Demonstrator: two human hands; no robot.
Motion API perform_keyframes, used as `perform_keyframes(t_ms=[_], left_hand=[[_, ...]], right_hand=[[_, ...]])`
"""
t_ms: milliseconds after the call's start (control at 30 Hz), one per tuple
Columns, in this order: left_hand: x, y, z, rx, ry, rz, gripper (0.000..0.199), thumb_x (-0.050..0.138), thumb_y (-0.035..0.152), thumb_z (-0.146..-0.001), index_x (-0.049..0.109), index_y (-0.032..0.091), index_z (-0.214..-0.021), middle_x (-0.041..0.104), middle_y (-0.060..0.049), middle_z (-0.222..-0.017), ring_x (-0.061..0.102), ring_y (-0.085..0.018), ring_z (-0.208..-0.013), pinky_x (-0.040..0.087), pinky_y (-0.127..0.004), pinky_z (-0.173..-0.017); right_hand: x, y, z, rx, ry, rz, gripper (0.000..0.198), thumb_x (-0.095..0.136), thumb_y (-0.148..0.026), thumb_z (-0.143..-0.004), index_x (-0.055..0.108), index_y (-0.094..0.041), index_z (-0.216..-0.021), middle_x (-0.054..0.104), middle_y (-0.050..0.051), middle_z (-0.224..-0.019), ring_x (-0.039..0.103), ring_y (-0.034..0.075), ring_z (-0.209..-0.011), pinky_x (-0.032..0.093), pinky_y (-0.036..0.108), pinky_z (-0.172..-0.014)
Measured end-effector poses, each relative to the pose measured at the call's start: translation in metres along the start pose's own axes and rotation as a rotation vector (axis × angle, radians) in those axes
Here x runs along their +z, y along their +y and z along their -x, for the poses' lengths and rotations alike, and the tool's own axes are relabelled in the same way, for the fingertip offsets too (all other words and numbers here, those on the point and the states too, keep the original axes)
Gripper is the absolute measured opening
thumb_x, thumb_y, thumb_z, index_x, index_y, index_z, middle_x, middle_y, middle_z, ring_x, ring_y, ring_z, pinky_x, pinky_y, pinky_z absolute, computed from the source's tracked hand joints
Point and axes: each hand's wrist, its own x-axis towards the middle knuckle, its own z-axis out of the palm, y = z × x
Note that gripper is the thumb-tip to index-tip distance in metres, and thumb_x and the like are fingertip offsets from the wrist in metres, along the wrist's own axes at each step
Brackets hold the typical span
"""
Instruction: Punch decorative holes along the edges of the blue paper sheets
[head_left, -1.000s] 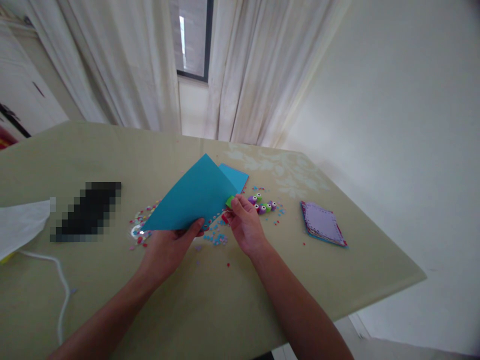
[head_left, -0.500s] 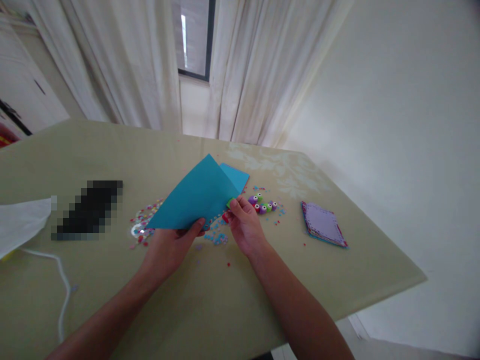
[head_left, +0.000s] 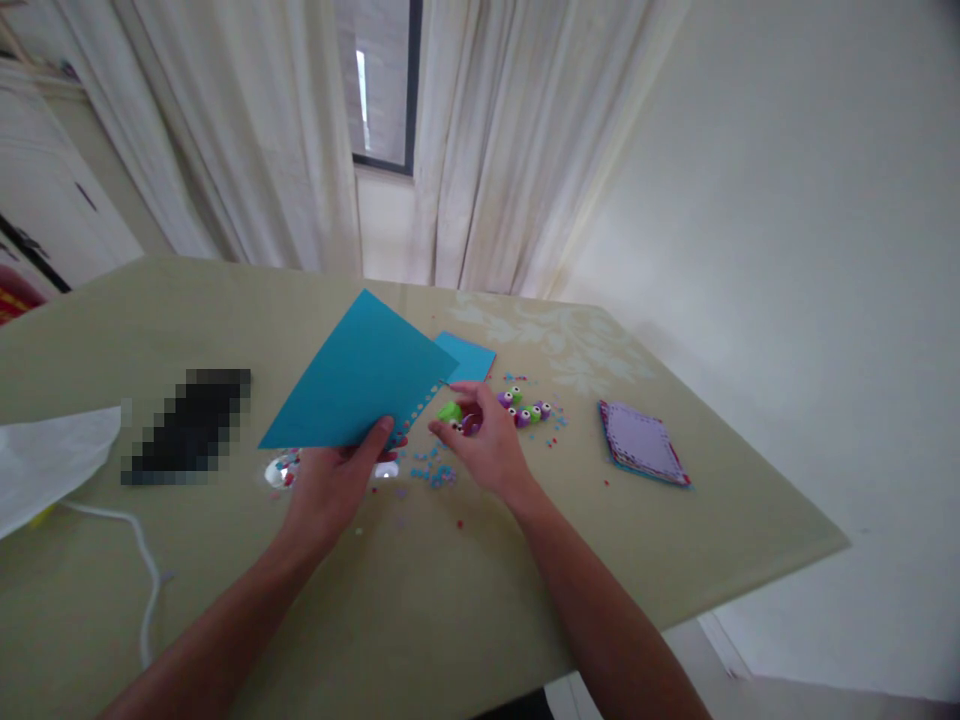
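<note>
My left hand (head_left: pixel 334 490) pinches the lower edge of a blue paper sheet (head_left: pixel 356 375), thumb on top. The sheet tilts up above the table, with a row of small punched holes along its right edge. My right hand (head_left: pixel 484 435) is at that holed edge, its fingers curled around a small green paper punch (head_left: pixel 449 412) with a darker red part; the hand partly hides it. The punch appears just off the paper. Several green and purple balls with cartoon eyes (head_left: pixel 531 413) lie just right of my right hand. Paper dots (head_left: pixel 433 470) are scattered below the sheet.
Behind the sheet lies more blue paper (head_left: pixel 469 355). A stack of punched-edge paper squares (head_left: pixel 645 445) sits at the right. To the left are a blurred-out dark object (head_left: pixel 191 425), a white sheet or bag (head_left: pixel 56 460) and a white cable (head_left: pixel 146 565). The table's edge (head_left: pixel 757 585) runs along the right.
The blue sheet has shifted left and away from my right hand, so its holed edge shows more. My right hand has opened a little around the punch, which has come off the edge.
</note>
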Motion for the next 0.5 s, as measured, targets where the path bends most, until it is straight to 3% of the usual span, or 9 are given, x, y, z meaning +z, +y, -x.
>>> perform_keyframes(t_ms=[133,233,367,433,500], left_hand=[[-0.003,-0.009,-0.009,0.124,0.071,0.09,0.033,0.073,0.054,-0.085,0.077,0.022,-0.091,0.084,-0.008,-0.085,0.077,-0.028,-0.068,0.064,-0.038,-0.064],[-0.005,-0.015,-0.014,0.149,0.106,0.105,0.041,0.07,0.061,-0.088,0.076,0.022,-0.097,0.083,-0.007,-0.088,0.077,-0.026,-0.07,0.063,-0.037,-0.067],[-0.001,-0.022,-0.01,0.164,0.029,0.046,0.048,0.065,0.066,-0.091,0.079,0.021,-0.099,0.084,-0.011,-0.095,0.08,-0.033,-0.097,0.063,-0.044,-0.091],[0.004,-0.026,-0.004,0.159,-0.014,0.021,0.048,0.067,0.063,-0.091,0.078,0.022,-0.112,0.083,-0.011,-0.115,0.073,-0.034,-0.121,0.053,-0.048,-0.112],[0.011,-0.031,0.001,0.105,-0.03,0.055,0.049,0.066,0.06,-0.093,0.075,0.024,-0.125,0.077,-0.01,-0.134,0.065,-0.032,-0.136,0.042,-0.05,-0.123]], right_hand=[[-0.002,0.007,-0.001,-0.187,-0.109,0.364,0.029,0.076,-0.018,-0.088,0.071,-0.021,-0.116,0.072,0.009,-0.117,0.068,0.024,-0.106,0.052,0.039,-0.098],[-0.003,0.019,-0.008,-0.251,-0.156,0.478,0.031,0.074,-0.02,-0.094,0.072,-0.02,-0.124,0.073,0.011,-0.123,0.066,0.026,-0.115,0.049,0.041,-0.105],[0.002,0.031,-0.011,-0.206,-0.169,0.694,0.028,0.074,-0.027,-0.095,0.074,-0.02,-0.123,0.076,0.011,-0.122,0.064,0.03,-0.118,0.045,0.045,-0.105],[0.002,0.034,-0.013,-0.159,-0.167,0.764,0.025,0.075,-0.034,-0.095,0.077,-0.02,-0.116,0.076,0.011,-0.12,0.064,0.031,-0.118,0.043,0.046,-0.105],[-0.005,0.035,-0.018,-0.122,-0.136,0.75,0.031,0.074,-0.042,-0.096,0.077,-0.021,-0.118,0.076,0.011,-0.124,0.064,0.031,-0.121,0.042,0.045,-0.107]])
